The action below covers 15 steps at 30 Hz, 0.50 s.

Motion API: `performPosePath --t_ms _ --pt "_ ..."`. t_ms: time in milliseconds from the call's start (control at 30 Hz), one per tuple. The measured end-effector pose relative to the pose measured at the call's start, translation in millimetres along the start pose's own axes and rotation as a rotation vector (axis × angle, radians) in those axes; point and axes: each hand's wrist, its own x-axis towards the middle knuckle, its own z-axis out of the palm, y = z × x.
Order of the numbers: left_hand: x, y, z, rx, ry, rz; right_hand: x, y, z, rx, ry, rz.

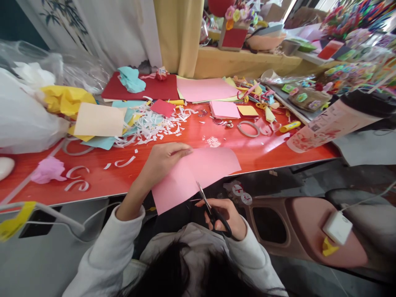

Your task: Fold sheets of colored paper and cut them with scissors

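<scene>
A sheet of pink paper (173, 185) hangs partly over the table's front edge. My left hand (167, 161) pinches its upper edge between thumb and fingers. In my right hand (227, 214) is a pair of black-handled scissors (213, 212), my fingers around the handles. The blades point up and away from me and meet the sheet's lower edge near its middle, where a cut or crease line runs up the paper. Just beyond the sheet lies a small heap of pale pink scraps (213, 142).
White paper shreds (161, 123) cover the red table (185, 138) behind my left hand. Pink square sheets (225, 110), a ring of tape (248, 128) and a yellow glue stick (290, 126) lie farther back. A tall cup (334, 119) leans at right; a pink stool (328, 231) stands below.
</scene>
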Motion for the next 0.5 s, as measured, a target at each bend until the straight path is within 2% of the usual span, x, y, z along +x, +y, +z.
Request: performPosePath --t_ms 500 --pt "-1.1 -1.1 1.0 -0.017 0.008 -0.018 0.1 -3.2 3.8 0.077 0.026 0.041"
